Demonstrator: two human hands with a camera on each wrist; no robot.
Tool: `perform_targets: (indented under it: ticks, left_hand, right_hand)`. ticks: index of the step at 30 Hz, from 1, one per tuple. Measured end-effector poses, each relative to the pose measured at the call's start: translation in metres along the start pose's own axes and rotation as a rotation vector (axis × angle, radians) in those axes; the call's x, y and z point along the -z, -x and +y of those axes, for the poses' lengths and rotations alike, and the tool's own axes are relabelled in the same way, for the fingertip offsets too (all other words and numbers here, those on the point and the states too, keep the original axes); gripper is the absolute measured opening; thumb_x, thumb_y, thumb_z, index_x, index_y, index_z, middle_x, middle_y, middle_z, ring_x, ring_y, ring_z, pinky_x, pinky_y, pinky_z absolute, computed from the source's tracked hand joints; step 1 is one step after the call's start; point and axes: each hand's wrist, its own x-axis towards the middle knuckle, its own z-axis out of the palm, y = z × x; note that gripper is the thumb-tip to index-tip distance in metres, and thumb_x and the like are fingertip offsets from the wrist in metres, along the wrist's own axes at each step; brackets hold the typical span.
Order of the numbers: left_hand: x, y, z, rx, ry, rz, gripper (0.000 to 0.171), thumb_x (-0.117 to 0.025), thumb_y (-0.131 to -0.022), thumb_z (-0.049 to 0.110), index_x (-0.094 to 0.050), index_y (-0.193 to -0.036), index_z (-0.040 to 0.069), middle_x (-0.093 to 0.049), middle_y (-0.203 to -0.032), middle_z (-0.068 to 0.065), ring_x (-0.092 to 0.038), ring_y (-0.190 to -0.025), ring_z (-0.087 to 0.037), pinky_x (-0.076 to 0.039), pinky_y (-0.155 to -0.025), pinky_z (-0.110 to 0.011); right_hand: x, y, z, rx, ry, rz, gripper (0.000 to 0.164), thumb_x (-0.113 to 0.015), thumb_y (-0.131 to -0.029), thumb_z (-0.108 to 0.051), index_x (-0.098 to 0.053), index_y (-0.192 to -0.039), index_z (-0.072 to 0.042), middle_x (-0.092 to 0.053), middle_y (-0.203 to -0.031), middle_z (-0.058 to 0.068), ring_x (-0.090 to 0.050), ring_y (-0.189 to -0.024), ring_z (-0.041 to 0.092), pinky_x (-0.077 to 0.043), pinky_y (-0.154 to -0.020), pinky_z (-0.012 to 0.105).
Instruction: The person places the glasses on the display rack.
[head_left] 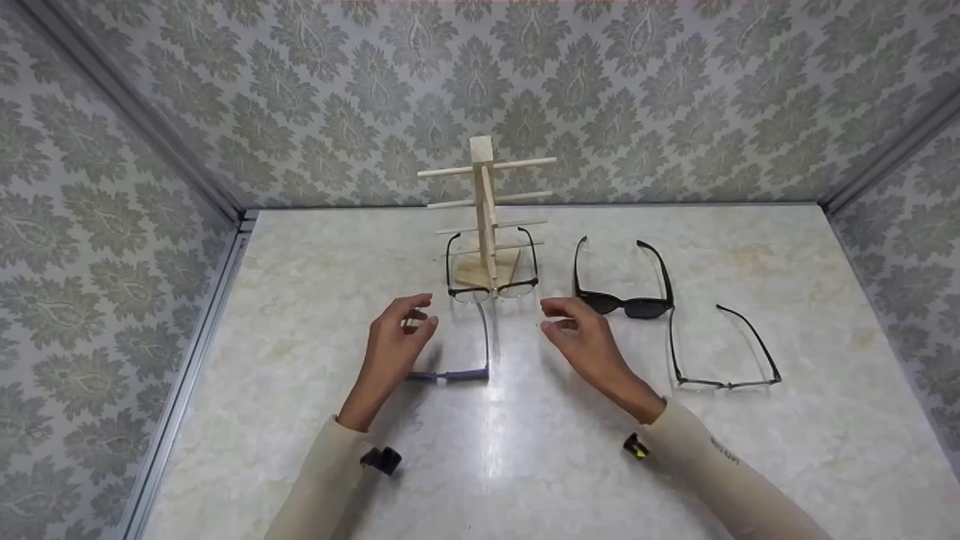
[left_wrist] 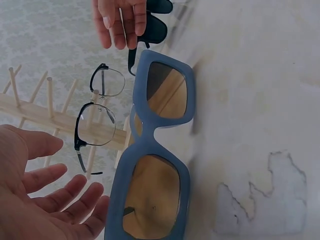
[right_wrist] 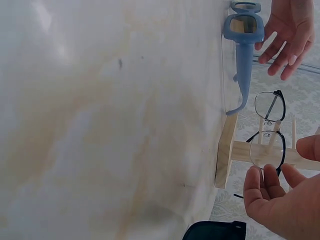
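Observation:
A pair of half-rim glasses (head_left: 468,291) with dark upper rims sits on the low pegs of a wooden display stand (head_left: 481,151), its temples pointing back. To its left and nearer me, my left hand (head_left: 397,337) hovers with loosely bent fingers and holds nothing. On the other side, my right hand (head_left: 589,341) is likewise empty, its fingertips a small gap from the glasses. Blue thick-framed sunglasses (left_wrist: 148,131) stand on the table below my left hand, which hides part of them in the head view.
Black sunglasses (head_left: 646,308) lie right of the stand, partly behind my right hand. Farther right are thin dark-framed glasses (head_left: 727,385) with temples unfolded. Several higher pegs (head_left: 525,162) stick out sideways from the stand. Patterned wall panels (head_left: 337,90) enclose the white table (head_left: 300,300).

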Motion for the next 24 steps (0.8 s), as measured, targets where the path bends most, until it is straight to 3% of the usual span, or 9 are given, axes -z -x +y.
perform_targets:
  ticks: [10,24]
  left_hand:
    - [0.006,0.016,-0.004,-0.087,0.036,-0.017,0.039,-0.077,-0.102,0.003,-0.071,-0.141,0.001,-0.069,-0.137,-0.024,-0.068,-0.121,-0.043,-0.061,-0.100,-0.057]
    - [0.019,0.036,-0.015,-0.049,0.039,0.008,0.039,-0.078,-0.101,0.002,-0.071,-0.139,-0.001,-0.069,-0.137,-0.021,-0.066,-0.127,-0.041,-0.060,-0.102,-0.054]
  right_hand:
    - [-0.006,0.014,0.001,-0.061,0.004,-0.062,0.035,-0.073,-0.104,0.000,-0.068,-0.138,0.010,-0.069,-0.135,0.026,-0.071,-0.123,0.042,-0.059,-0.106,0.047]
    - [-0.021,0.026,0.004,-0.077,-0.005,-0.133,0.036,-0.074,-0.105,-0.005,-0.068,-0.138,0.008,-0.069,-0.136,0.025,-0.068,-0.128,0.038,-0.057,-0.109,0.051]
